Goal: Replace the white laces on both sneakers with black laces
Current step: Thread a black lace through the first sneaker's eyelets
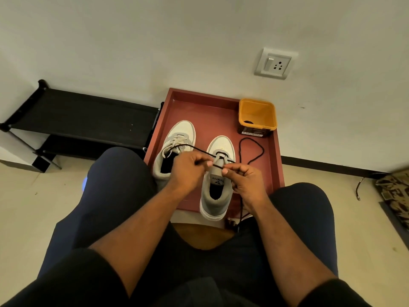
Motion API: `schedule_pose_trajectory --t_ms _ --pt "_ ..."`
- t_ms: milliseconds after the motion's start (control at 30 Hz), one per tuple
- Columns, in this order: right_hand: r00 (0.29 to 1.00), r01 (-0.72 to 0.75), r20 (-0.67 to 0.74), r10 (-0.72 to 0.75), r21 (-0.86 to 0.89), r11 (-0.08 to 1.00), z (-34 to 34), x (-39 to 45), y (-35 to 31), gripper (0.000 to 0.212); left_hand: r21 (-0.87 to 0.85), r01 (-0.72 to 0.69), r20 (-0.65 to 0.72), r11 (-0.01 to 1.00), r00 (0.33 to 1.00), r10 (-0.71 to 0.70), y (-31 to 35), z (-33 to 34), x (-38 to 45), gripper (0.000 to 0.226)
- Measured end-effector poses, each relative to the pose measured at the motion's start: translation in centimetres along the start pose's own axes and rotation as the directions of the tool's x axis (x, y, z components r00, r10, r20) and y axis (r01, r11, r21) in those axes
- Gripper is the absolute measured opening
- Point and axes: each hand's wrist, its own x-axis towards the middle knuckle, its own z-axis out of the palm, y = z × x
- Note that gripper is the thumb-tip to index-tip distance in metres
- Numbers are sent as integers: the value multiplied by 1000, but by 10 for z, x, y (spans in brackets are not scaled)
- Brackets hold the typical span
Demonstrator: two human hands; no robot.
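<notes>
Two grey-and-white sneakers stand side by side in a red tray (275, 160). The left sneaker (180, 135) still carries its white lace (171, 144). The right sneaker (219, 180) has a black lace (200, 150) threaded through its front eyelets. My left hand (188, 169) pinches one end of that lace above the tongue. My right hand (242, 179) pinches the other side, and the lace hangs down past my wrist. A second stretch of black lace (252, 149) lies looped on the tray to the right.
A yellow tub (257, 116) stands in the tray's far right corner. A black shoe rack (77, 120) sits against the wall on the left. A wall socket (275, 64) is above. My knees flank the tray, and a patterned cushion (396, 193) lies at the right.
</notes>
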Motion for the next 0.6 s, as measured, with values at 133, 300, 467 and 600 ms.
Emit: schedule_pose_trajectory --t_ms 133,300,467,600 --pt "997 -4 -73 5 17 1000 -11 5 0 14 -100 -39 -388 994 922 -3 0 -29 11 18" --pt "999 18 -28 -19 -41 999 -4 5 2 11 -111 -44 48 993 998 50 0 -10 -3 51" --pt "1000 10 -2 -10 -27 1000 -4 3 4 12 26 -63 89 998 994 61 -9 9 -9 24" --pt "1000 3 -10 -3 -12 1000 -7 1 4 12 60 -88 74 994 994 84 -10 2 -4 29"
